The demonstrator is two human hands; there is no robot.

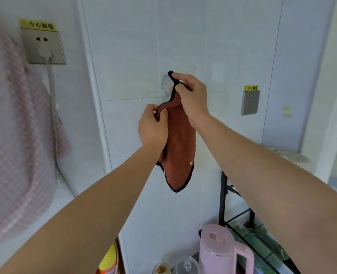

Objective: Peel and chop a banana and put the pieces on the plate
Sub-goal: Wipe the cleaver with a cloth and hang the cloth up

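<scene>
right hand [191,95] pinches black loop of brown cloth [180,147] at wall hook [166,84]; left hand [152,127], at 7 o'clock of it, pinches cloth edge. banana, plate not in view (only pink kettle [221,252] at 5 o'clock). no sign of peeling or chopping, so progress can't be judged

Support surface under the pink kettle [219,252]: a dark worktop [195,256], only a sliver visible. Just left of the kettle on it stand a clear domed item [187,265] and a glass jar [160,268].

Right of the kettle: a black metal rack [222,194]. Its glass shelf [240,219] holds greenish items [262,240], too blurred to identify. A pale woven cover [290,155] lies on the rack's top.

Far left of the kettle: a white unit [64,196], draped with a pink checked cloth [15,135].
</scene>
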